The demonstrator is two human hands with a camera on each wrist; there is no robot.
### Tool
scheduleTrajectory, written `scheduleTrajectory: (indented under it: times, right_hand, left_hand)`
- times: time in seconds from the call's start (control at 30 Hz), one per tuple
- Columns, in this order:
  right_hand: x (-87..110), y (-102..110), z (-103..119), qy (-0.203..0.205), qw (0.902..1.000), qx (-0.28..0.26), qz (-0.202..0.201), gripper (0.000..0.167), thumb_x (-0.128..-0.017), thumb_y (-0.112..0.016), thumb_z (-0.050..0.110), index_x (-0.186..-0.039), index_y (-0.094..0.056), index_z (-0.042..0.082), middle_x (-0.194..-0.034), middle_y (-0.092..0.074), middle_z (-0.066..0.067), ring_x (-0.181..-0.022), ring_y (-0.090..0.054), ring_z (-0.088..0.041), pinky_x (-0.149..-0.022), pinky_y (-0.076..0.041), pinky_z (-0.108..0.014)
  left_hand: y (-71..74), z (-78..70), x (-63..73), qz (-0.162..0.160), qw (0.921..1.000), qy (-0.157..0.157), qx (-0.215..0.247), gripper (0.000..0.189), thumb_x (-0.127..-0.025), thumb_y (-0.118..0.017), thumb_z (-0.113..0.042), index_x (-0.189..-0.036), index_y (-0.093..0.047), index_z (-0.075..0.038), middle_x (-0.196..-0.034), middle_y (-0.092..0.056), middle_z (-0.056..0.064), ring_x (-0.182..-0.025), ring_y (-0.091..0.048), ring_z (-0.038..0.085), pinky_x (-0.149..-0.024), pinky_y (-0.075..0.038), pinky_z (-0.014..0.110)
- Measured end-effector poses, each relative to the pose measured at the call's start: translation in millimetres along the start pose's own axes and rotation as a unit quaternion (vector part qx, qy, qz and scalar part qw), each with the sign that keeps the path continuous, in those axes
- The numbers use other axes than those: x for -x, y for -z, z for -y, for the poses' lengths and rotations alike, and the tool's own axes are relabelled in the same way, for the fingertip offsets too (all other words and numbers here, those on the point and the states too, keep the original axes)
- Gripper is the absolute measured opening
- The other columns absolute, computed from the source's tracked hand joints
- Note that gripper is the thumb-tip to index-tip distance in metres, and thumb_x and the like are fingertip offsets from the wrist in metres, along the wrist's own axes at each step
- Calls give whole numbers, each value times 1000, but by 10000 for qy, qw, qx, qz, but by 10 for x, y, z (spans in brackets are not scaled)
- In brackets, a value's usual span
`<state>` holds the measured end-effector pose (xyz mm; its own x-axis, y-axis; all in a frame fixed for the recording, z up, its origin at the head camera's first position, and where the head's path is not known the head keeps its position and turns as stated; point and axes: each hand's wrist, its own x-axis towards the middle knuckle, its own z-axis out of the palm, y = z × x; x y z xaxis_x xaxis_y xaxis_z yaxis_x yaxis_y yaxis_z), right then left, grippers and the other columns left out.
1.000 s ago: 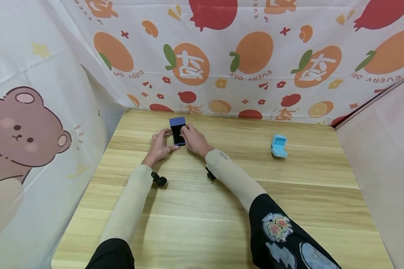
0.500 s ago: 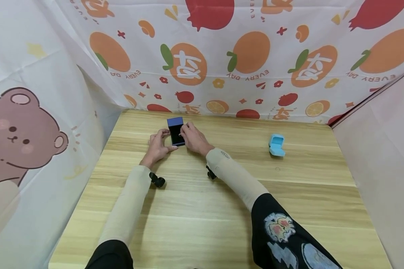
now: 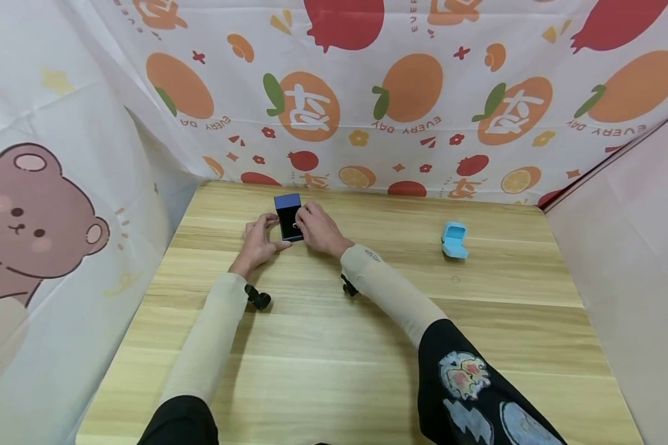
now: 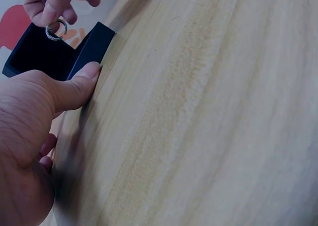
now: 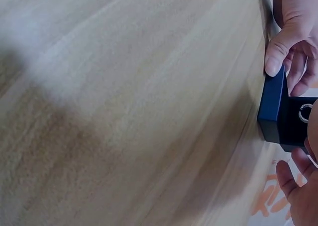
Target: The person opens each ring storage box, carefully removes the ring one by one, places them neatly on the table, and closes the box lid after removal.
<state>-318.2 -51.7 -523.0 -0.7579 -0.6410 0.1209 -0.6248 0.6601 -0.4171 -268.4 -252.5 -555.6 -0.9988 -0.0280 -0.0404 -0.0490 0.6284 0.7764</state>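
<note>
A dark blue ring box point(image 3: 287, 201) with a black inside stands open near the table's back edge. My left hand point(image 3: 256, 243) holds it from the left, its thumb on the box's front, as the left wrist view shows. From the right, my right hand point(image 3: 321, 230) reaches to the box opening. Between its thumb and fingertips it pinches a silvery ring point(image 4: 49, 33), upright over the black inside. In the right wrist view, the right fingers partly cover the ring point(image 5: 300, 113). Whether the ring touches the lining I cannot tell.
A small light blue box point(image 3: 454, 248) stands with its lid up on the right of the wooden table point(image 3: 334, 358). Before it lies a faint small circle point(image 3: 456, 275), too small to identify. A fruit-print cloth point(image 3: 362, 142) hangs right behind the table.
Both hands stay at the dark blue box, the right still pinching the ring. The whole head view has shifted slightly left. The light blue box stays put on the table.
</note>
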Motion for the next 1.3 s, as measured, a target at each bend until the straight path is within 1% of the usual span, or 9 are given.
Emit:
scheduleTrajectory:
  times: [0.27,0.5,0.87,1.07,1.3]
  right_hand:
    - [36,13,27,38,9998,209,2,18,-109,-42,31,-103,-55,20,-125,-53,0,-120,-48,-19,-91,-42,-38]
    - [84,-14,61,97,9988,442,175,16,-109,-43,30,-105,-56,21,-128,-53,1,-121,-49,-20,-92,-40,-38]
    - [161,-61,62,262,9978,586,146,16,-108,-45,30,-104,-59,22,-132,-53,1,-122,-49,-20,-98,-41,-40]
    - [189,-99,67,303,9971,649,254,19,-109,-43,31,-106,-60,22,-135,-53,1,-123,-48,-20,-97,-40,-39]
    - [220,-131,102,290,9953,779,500,23,-109,-42,31,-110,-63,21,-139,-52,0,-126,-47,-20,-102,-42,-40]
  left_hand:
    - [-20,59,-37,-34,10000,-44,-21,76,-85,-84,-25,-146,-42,-9,-153,-53,15,-137,-29,38,-118,-17,57]
    - [-17,71,-38,-27,9999,-95,-53,76,-85,-83,-26,-147,-41,-9,-153,-52,16,-138,-29,39,-119,-15,57]
    - [-21,61,-35,-69,9999,-83,-69,76,-86,-83,-26,-147,-41,-7,-154,-51,17,-138,-28,39,-118,-14,57]
    - [-16,59,-33,-61,9999,-138,-45,75,-86,-83,-24,-146,-41,-7,-153,-52,16,-137,-29,39,-118,-14,57]
    - [-12,67,-24,-58,9997,-232,-57,75,-87,-82,-22,-147,-40,-6,-154,-52,17,-137,-29,41,-118,-13,58]
